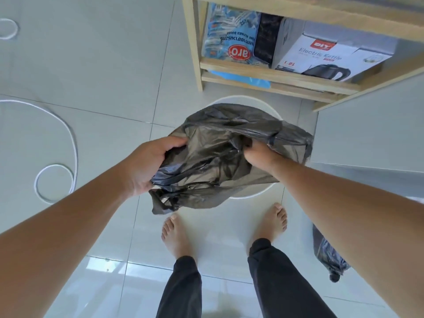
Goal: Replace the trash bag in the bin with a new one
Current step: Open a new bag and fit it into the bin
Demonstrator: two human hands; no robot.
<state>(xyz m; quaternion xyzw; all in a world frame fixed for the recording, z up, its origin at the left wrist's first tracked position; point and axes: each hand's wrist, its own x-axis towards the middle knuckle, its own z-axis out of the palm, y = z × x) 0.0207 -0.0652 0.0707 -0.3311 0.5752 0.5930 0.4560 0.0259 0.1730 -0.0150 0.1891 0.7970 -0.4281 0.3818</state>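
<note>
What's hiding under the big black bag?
Under the black bag, held by both hands, only the white bin's rim shows. The bag covers the bin's inside, so its contents cannot be seen.

Pale grey-white glossy floor tiles with thin grout lines, brightest at the bottom where daylight reflects off them. On the left, a white cord lying in loose loops across the tiles; at the top right, a light wooden shelf unit holding a blue bag of sugar beside a dark package and an electric kettle box, with something blue on the slat below. At the right edge, a pale flat panel next to the shelf unit.
</note>
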